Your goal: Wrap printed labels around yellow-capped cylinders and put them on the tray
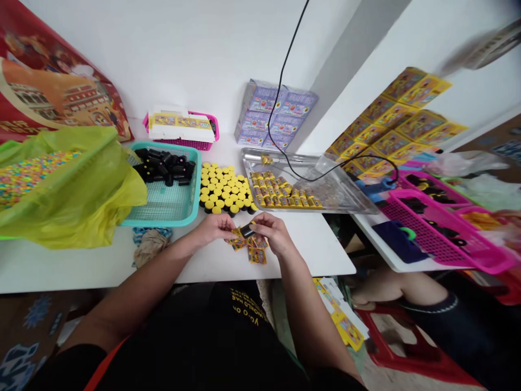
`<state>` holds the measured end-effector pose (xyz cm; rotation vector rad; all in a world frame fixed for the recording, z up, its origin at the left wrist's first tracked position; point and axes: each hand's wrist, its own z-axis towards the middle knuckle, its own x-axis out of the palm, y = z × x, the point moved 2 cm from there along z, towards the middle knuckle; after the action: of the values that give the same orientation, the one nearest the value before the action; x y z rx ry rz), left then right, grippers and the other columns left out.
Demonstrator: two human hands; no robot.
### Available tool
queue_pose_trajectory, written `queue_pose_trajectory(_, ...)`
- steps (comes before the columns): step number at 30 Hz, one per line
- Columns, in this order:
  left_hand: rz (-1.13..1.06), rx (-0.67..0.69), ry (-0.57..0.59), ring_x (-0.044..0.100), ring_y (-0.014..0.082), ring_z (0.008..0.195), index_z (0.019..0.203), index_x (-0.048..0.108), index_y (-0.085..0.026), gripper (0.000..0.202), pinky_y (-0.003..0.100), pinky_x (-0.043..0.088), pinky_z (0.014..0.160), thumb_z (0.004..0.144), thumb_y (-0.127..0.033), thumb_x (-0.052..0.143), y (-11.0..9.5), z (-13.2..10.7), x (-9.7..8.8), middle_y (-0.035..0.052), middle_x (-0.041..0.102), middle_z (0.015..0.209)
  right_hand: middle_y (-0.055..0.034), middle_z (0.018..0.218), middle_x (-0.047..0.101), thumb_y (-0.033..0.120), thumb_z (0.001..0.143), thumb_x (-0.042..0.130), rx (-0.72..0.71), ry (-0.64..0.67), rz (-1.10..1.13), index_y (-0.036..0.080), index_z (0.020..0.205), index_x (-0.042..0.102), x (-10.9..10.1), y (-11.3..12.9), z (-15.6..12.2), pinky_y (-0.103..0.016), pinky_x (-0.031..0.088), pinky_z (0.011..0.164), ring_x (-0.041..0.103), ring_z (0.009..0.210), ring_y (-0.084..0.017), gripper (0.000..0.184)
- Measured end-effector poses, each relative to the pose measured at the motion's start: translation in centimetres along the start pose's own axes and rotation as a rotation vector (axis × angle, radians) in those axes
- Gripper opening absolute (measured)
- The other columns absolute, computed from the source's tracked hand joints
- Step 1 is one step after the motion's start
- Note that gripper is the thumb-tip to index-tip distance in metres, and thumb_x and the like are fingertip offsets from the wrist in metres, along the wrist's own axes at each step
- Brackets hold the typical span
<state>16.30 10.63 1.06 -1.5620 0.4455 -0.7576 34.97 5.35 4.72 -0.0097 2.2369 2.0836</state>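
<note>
At the table's front, my right hand is closed around a small black cylinder, held tilted. My left hand pinches the edge of a yellow printed label just left of the cylinder. Under and between my hands lie several more printed yellow labels. Just beyond my hands stands a cluster of black cylinders with yellow caps. A metal tray farther right holds rows of yellow labelled cylinders.
A turquoise basket with black cylinders stands left, beside a yellow bag of coloured beads. Stacked purple boxes and yellow boxes stand behind. A black cable hangs over the tray. Another person's leg shows at right, near pink baskets.
</note>
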Motion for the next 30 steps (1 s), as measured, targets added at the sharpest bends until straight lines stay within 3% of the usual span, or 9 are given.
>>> queue_pose_trajectory(5, -0.006, -0.019, -0.013, 0.055, 0.0083, 0.053, 0.07, 0.062, -0.011, 0.031, 0.022, 0.046, 0.05, 0.059, -0.028, 0.084, -0.3, -0.1, 0.0, -0.0008, 0.061, 0.063, 0.0053, 0.053, 0.056, 0.037, 0.056, 0.081, -0.01, -0.054, -0.037, 0.019, 0.067, 0.057, 0.3, 0.5, -0.3, -0.023, 0.031, 0.04, 0.042, 0.04, -0.008, 0.032)
queue_pose_trajectory(11, -0.02, -0.048, -0.024, 0.057, 0.0102, 0.058, 0.085, 0.07, -0.009, 0.035, 0.023, 0.046, 0.05, 0.061, -0.031, 0.083, 0.1, -0.1, 0.3, 0.0046, 0.067, 0.073, 0.0051, 0.055, 0.056, 0.039, 0.054, 0.082, -0.029, -0.072, -0.051, 0.02, 0.069, 0.057, 0.9, 0.2, -0.2, -0.023, 0.033, 0.043, 0.043, 0.044, -0.008, 0.035)
queue_pose_trajectory(14, -0.031, -0.093, -0.025, 0.055, 0.0094, 0.054, 0.082, 0.071, -0.009, 0.036, 0.021, 0.041, 0.046, 0.061, -0.036, 0.083, 0.5, 0.0, 0.5, 0.0041, 0.066, 0.068, 0.0051, 0.056, 0.056, 0.04, 0.055, 0.083, -0.052, -0.109, -0.062, 0.02, 0.07, 0.057, 1.3, -0.1, -0.2, -0.023, 0.034, 0.044, 0.044, 0.046, -0.009, 0.036)
queue_pose_trajectory(21, -0.093, -0.132, -0.121, 0.051, 0.0089, 0.053, 0.083, 0.072, -0.01, 0.044, 0.022, 0.035, 0.045, 0.059, -0.044, 0.084, 1.3, -0.1, 1.1, 0.0038, 0.065, 0.068, 0.0046, 0.056, 0.055, 0.042, 0.057, 0.082, -0.07, -0.138, -0.079, 0.02, 0.071, 0.057, 1.5, -0.5, -0.5, -0.023, 0.034, 0.045, 0.044, 0.046, -0.009, 0.037)
queue_pose_trajectory(26, -0.073, -0.099, -0.196, 0.056, 0.0111, 0.062, 0.078, 0.072, -0.011, 0.039, 0.023, 0.042, 0.057, 0.061, -0.045, 0.082, 1.2, 0.0, 0.7, 0.0029, 0.065, 0.068, 0.0053, 0.056, 0.054, 0.043, 0.06, 0.08, -0.085, -0.151, -0.067, 0.02, 0.072, 0.057, 2.8, -1.8, -0.1, -0.023, 0.038, 0.047, 0.046, 0.047, -0.009, 0.034)
queue_pose_trajectory(30, -0.159, -0.131, -0.234, 0.063, 0.0162, 0.071, 0.075, 0.073, -0.013, 0.044, 0.027, 0.05, 0.066, 0.056, -0.051, 0.084, -0.1, -1.0, 1.3, 0.005, 0.072, 0.076, 0.0042, 0.061, 0.058, 0.043, 0.068, 0.074, -0.114, -0.274, -0.066, 0.02, 0.076, 0.058, 4.3, -2.4, -0.8, -0.024, 0.045, 0.055, 0.053, 0.055, -0.011, 0.029)
